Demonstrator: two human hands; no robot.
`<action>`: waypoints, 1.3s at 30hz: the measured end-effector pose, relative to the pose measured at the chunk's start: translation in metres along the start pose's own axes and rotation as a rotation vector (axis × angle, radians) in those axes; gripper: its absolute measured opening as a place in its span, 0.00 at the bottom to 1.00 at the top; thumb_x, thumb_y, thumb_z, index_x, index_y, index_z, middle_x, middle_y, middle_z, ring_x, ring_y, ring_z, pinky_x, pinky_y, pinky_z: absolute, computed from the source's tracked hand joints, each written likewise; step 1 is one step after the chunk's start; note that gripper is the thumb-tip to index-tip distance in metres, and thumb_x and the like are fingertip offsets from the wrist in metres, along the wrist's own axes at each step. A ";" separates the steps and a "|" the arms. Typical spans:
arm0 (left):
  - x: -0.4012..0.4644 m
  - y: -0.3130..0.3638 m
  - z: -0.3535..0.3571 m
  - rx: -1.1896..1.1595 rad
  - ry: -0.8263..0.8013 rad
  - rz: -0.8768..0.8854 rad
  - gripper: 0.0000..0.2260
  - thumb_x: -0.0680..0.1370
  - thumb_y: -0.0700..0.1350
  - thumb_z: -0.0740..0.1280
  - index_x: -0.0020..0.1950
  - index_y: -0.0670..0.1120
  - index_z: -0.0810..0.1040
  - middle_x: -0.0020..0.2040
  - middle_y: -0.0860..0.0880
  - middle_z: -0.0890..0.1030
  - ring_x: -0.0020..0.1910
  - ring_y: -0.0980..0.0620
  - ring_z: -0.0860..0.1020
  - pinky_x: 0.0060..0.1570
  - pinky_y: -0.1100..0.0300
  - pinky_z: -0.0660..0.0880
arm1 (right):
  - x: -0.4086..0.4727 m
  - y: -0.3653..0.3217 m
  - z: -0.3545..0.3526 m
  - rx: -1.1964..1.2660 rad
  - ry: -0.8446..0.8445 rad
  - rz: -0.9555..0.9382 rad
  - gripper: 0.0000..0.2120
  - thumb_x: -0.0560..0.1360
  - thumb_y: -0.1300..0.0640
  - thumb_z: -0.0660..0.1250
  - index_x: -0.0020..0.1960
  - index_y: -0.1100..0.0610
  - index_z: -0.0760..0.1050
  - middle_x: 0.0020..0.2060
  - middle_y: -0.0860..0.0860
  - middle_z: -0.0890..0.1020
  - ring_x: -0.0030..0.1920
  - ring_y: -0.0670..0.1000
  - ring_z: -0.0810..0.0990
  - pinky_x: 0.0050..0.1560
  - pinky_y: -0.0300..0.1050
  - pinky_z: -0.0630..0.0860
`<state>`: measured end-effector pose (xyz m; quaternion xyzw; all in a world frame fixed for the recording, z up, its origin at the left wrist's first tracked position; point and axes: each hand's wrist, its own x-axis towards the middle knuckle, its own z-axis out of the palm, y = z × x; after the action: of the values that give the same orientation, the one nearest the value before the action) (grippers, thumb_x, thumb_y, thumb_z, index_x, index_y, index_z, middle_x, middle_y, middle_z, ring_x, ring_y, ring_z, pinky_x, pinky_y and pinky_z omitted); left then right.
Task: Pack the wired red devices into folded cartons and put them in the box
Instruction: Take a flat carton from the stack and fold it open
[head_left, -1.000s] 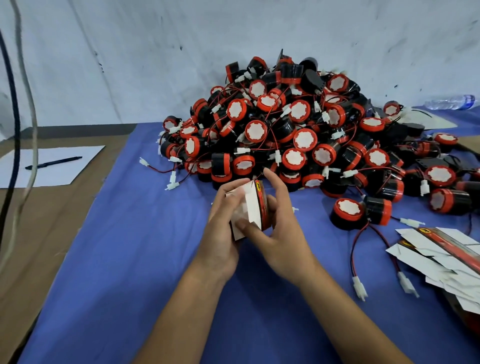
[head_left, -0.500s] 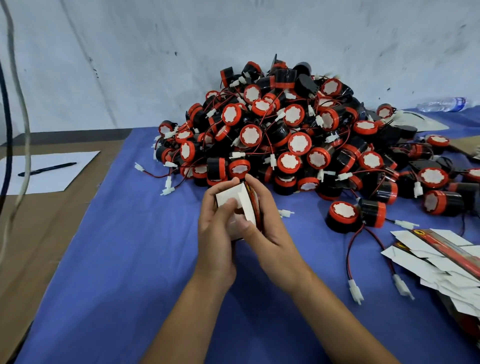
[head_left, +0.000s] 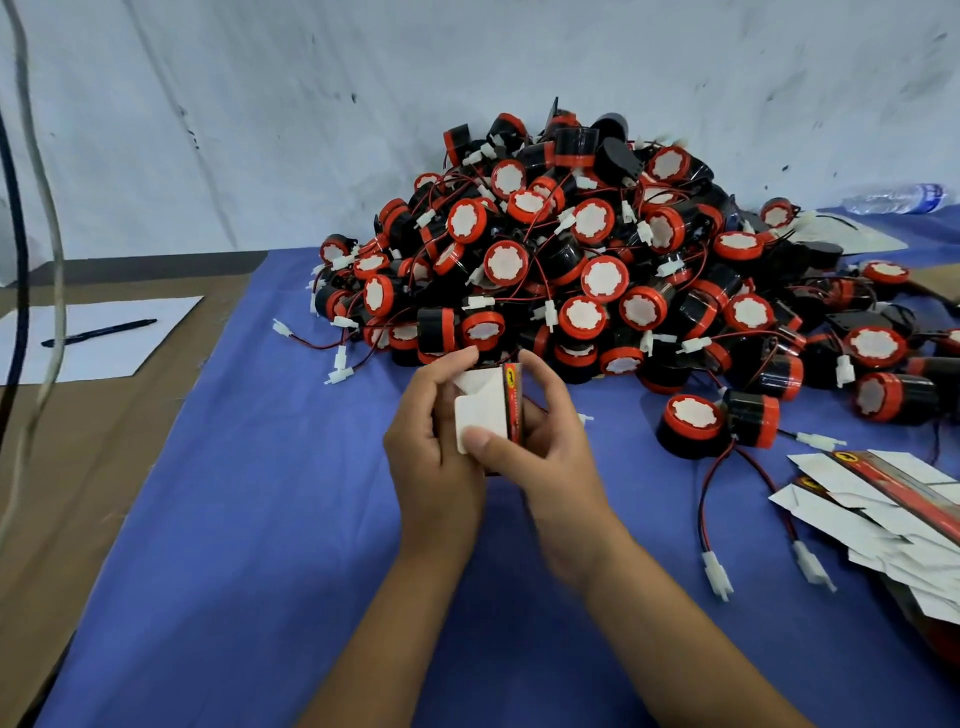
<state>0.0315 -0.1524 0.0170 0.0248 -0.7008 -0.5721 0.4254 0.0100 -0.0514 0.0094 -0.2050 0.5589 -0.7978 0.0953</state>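
Note:
A small carton (head_left: 488, 410), white flaps on its end and a red and black side, is held above the blue cloth by both hands. My left hand (head_left: 431, 457) grips its left side. My right hand (head_left: 545, 452) wraps round its right side, thumb pressing the white end flap. What is inside the carton is hidden. Behind the hands lies a big heap of red and black round devices (head_left: 582, 260) with red-black wires and white plugs. One device (head_left: 693, 423) lies apart at the right, its wires trailing toward me.
Flat unfolded cartons (head_left: 883, 509) are stacked at the right edge. A blue cloth (head_left: 249, 519) covers the table. A white sheet (head_left: 93, 338) with a pen (head_left: 98, 332) lies at the left on brown board. Cables (head_left: 31, 260) hang at far left. A plastic bottle (head_left: 898, 197) lies at back right.
Both hands turned the carton between them, and its white end flap now lies folded down under my right thumb. The view shifted a little; the heap has not moved.

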 end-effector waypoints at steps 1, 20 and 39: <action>0.001 0.000 0.001 -0.030 -0.052 -0.012 0.16 0.84 0.32 0.61 0.64 0.46 0.82 0.60 0.56 0.84 0.61 0.51 0.81 0.54 0.56 0.81 | 0.002 -0.001 -0.004 0.065 0.020 0.035 0.39 0.70 0.61 0.76 0.75 0.44 0.63 0.62 0.53 0.84 0.63 0.53 0.83 0.59 0.48 0.80; 0.004 -0.024 -0.013 0.355 -0.438 0.204 0.36 0.70 0.50 0.79 0.75 0.58 0.68 0.69 0.63 0.75 0.67 0.59 0.76 0.62 0.51 0.77 | 0.012 -0.007 -0.033 -0.079 0.039 0.101 0.24 0.77 0.71 0.65 0.65 0.48 0.70 0.43 0.52 0.86 0.46 0.51 0.83 0.45 0.45 0.81; 0.007 -0.029 -0.015 0.400 -0.444 0.323 0.34 0.70 0.56 0.76 0.74 0.51 0.71 0.71 0.57 0.75 0.71 0.55 0.71 0.67 0.69 0.66 | 0.016 -0.019 -0.052 -0.165 -0.109 0.081 0.34 0.70 0.67 0.70 0.71 0.46 0.68 0.50 0.61 0.85 0.50 0.55 0.84 0.49 0.49 0.82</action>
<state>0.0228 -0.1777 -0.0032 -0.1285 -0.8695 -0.3400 0.3343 -0.0253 -0.0065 0.0159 -0.2323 0.6244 -0.7324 0.1407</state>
